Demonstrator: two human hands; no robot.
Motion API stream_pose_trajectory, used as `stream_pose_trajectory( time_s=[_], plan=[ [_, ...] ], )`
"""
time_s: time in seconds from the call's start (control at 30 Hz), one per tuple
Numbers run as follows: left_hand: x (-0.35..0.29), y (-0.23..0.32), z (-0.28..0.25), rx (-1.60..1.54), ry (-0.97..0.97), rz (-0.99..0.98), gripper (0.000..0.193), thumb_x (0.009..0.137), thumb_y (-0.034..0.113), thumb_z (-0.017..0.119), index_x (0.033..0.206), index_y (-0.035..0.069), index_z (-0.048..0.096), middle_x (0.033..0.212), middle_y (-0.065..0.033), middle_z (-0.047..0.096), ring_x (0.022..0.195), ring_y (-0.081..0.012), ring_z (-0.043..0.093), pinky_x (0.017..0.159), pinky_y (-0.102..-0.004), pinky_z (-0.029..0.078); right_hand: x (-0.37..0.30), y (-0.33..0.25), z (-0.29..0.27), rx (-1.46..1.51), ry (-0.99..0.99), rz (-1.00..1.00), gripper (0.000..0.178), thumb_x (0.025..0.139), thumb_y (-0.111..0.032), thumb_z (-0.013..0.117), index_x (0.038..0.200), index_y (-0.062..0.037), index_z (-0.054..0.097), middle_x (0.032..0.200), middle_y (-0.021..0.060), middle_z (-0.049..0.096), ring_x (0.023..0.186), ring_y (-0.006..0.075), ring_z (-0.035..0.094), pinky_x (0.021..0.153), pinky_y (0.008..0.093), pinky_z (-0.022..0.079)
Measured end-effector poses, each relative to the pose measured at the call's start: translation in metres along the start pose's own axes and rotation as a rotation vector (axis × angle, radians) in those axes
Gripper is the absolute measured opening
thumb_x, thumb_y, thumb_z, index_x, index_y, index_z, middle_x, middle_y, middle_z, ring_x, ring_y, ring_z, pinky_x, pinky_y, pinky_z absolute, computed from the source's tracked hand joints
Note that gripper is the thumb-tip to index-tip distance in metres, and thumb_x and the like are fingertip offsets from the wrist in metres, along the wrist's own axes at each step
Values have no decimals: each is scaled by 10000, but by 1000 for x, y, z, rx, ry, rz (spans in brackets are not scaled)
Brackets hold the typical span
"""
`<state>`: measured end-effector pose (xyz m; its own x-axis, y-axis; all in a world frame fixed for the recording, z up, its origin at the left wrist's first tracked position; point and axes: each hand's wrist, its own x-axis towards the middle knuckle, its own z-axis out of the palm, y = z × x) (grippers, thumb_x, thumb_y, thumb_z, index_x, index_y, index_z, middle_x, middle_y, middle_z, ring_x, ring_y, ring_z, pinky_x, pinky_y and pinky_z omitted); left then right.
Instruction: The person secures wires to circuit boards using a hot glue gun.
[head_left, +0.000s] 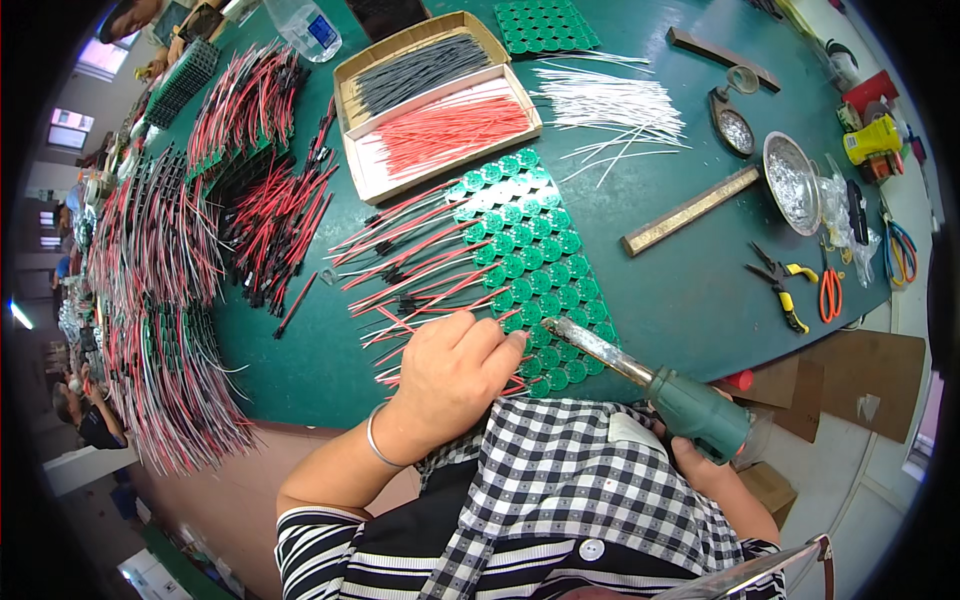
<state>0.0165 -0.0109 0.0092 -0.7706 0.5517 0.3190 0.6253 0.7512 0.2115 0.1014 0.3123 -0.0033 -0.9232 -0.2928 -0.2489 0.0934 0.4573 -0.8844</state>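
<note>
Many round, shiny green circuit discs [540, 281] sit in rows.

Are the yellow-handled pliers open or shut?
Open: the yellow-handled pliers lie with their jaws apart and handles spread.

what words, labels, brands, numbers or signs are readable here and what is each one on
No text is clear enough to quote.
Clear bottle: its blue label is too small to read.
Green circuit boards: any markings are too small to read.
Yellow object at the right edge: any print is too blurred to read.
Soldering iron: no readable text.
</note>
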Motion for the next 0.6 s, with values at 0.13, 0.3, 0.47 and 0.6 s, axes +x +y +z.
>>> stream_pose_trajectory(
  time_s=[0.13,0.3,0.47,0.6],
  plan=[
    [0,0,0,11,0,8,163,731,132,688,889,93,686,743,1,507,680,-159,515,552,-298,422,-3,-3,0,77,14,82,265,836,-176,667,1060,-36,688,1056,128,685,967,313,644,870,414,483],
    [1,1,3,4,53,12,172,701,117,692,871,97,697,685,-5,481,607,-168,479,521,-312,388,2,-13,2,141,47,108,273,816,-161,686,1057,-32,686,1050,131,685,971,312,646,883,411,484],
    [-1,3,0,35,-7,3,170,731,131,677,895,88,687,740,1,494,691,-161,513,565,-300,420,2,3,13,82,102,68,302,777,-131,730,1057,-29,682,1040,131,684,1017,313,627,894,410,490],
    [-1,3,1,39,-10,0,171,731,130,674,896,86,688,734,2,485,690,-160,510,566,-300,417,3,0,8,75,116,38,315,782,-146,727,1074,-36,680,1045,136,678,1043,319,609,902,408,488]
  ],
)
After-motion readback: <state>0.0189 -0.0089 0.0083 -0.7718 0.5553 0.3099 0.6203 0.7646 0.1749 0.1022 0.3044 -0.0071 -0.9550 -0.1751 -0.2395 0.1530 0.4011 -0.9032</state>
